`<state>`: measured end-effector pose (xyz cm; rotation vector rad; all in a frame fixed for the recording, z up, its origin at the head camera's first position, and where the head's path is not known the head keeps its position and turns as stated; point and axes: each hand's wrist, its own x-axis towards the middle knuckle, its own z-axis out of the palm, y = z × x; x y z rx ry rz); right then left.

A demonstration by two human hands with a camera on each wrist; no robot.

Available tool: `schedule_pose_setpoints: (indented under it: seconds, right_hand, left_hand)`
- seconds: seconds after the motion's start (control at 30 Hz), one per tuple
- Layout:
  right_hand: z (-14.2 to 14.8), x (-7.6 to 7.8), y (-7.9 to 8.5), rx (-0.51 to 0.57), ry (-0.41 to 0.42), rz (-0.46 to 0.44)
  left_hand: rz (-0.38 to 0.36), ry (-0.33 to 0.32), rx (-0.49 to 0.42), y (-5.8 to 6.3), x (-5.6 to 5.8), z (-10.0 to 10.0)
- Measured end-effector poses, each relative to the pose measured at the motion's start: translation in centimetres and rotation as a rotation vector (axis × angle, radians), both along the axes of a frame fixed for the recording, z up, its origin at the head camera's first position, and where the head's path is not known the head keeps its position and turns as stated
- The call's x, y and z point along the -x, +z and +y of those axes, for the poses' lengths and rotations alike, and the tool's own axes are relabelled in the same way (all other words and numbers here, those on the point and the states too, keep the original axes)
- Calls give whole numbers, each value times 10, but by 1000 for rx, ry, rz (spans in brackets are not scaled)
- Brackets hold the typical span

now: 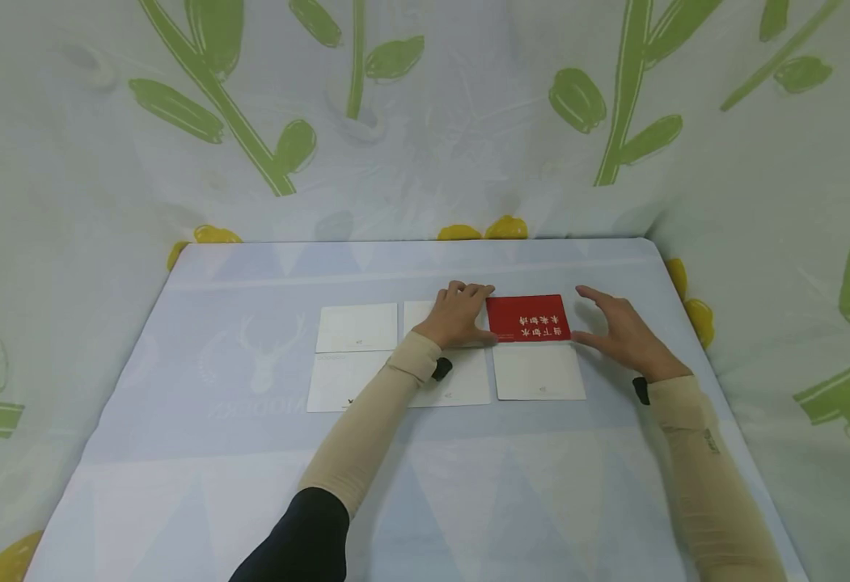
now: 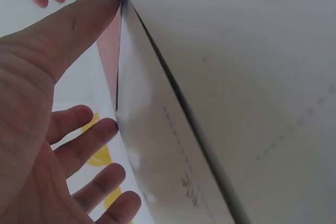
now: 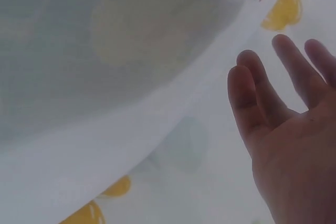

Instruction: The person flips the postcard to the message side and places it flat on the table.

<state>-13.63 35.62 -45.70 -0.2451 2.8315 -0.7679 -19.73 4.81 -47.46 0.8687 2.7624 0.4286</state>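
A red card (image 1: 526, 311) with white characters lies flat in the far row of cards, at its right end. My left hand (image 1: 457, 317) is at the red card's left edge, thumb and fingers spread. In the left wrist view the thumb (image 2: 86, 17) tip touches the cards where their edges meet. Beneath this hand is a white card (image 1: 416, 312), partly hidden. My right hand (image 1: 623, 333) is at the red card's right side, fingers spread, thumb tip near its lower right corner. Just below the red card lies another white card (image 1: 539, 373).
More white cards lie to the left: an upper one (image 1: 357, 327), a lower one (image 1: 344, 378) partly behind the left forearm, and a lower middle one (image 1: 461, 384). All rest on a pale patterned tablecloth (image 1: 213, 436). A leaf-printed curtain (image 1: 454, 178) rises behind the table.
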Motion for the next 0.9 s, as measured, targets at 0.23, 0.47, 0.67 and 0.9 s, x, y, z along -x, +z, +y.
schedule_pose_setpoints:
  seconds: [0.23, 0.47, 0.67, 0.9]
  right_hand:
    - [-4, 15, -2, -58, 56, -29]
    - [-7, 27, -5, -99, 66, -78]
    - [-9, 33, -7, -147, 63, -114]
    - [-13, 34, -5, -137, 56, -149]
  left_hand:
    - [-14, 2, 7, 3, 0, 3]
    - [4, 8, 42, 4, 0, 8]
    - [8, 11, 64, 4, 0, 12]
    - [7, 17, 61, 7, -3, 13]
